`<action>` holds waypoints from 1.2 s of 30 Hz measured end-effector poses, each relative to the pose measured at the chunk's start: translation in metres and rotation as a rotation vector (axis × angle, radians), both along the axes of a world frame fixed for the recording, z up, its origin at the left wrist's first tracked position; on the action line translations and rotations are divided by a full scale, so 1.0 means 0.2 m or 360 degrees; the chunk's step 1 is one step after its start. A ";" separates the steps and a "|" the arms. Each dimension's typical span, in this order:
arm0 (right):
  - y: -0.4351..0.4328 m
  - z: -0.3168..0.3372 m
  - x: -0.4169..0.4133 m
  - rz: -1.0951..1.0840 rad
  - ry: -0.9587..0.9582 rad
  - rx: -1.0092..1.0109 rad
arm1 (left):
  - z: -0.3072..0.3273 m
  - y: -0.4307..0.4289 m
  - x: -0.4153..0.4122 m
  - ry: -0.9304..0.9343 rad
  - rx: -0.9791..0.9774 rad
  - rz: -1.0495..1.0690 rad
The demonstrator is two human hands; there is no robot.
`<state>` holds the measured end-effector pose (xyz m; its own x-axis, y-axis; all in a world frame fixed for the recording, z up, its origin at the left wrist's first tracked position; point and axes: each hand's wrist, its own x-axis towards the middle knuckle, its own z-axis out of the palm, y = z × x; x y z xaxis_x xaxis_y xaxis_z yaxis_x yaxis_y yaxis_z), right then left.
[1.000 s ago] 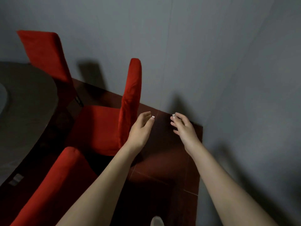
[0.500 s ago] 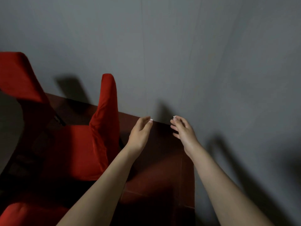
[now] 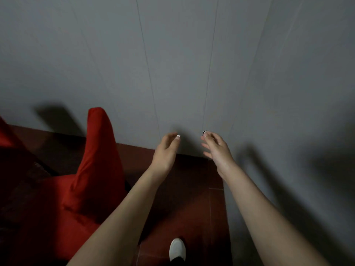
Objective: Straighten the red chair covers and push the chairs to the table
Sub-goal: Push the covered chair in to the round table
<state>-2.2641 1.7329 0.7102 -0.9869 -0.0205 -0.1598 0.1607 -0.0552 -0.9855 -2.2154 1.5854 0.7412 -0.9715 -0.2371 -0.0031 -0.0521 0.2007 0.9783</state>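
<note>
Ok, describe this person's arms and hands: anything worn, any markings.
The left forearm and right forearm are bare: no sleeve, watch or bracelet shows. The left hand shows a white-tipped nail; the right hand shows a dark-and-white-tipped nail. No rings are visible.

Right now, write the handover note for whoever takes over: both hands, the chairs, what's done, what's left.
Left hand: open, empty, raised over the floor near the grey wall.
Right hand: open, empty, level with the left and apart from it.
Nearest chair: left of the left arm; neither hand touches it. Its red cover is creased where the back meets the seat.
Second red cover: only a sliver at the left edge.
Table: not in view.
Done: cannot be judged from here.
Left: probably smooth the nearest cover, then push that chair in.
</note>
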 end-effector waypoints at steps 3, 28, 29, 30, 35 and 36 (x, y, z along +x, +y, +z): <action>-0.04 -0.01 -0.22 0.0006 -0.0034 -0.0005 | -0.02 -0.04 -0.23 0.0006 -0.0026 -0.0014; -0.45 0.09 -1.66 0.0827 0.0159 0.0241 | -0.06 -0.27 -1.45 0.0011 -0.0124 0.0727; -0.47 0.09 -1.70 0.0900 0.0181 0.0254 | -0.06 -0.27 -1.47 0.0013 -0.0117 0.0801; -0.51 0.10 -1.73 0.0982 0.0193 0.0266 | -0.07 -0.29 -1.48 0.0021 -0.0097 0.0892; -0.70 0.11 -1.77 0.1270 0.0202 0.0277 | -0.06 -0.36 -1.39 0.0035 -0.0004 0.1173; -0.73 0.10 -1.76 0.1303 0.0197 0.0266 | -0.06 -0.37 -1.36 0.0034 -0.0001 0.1206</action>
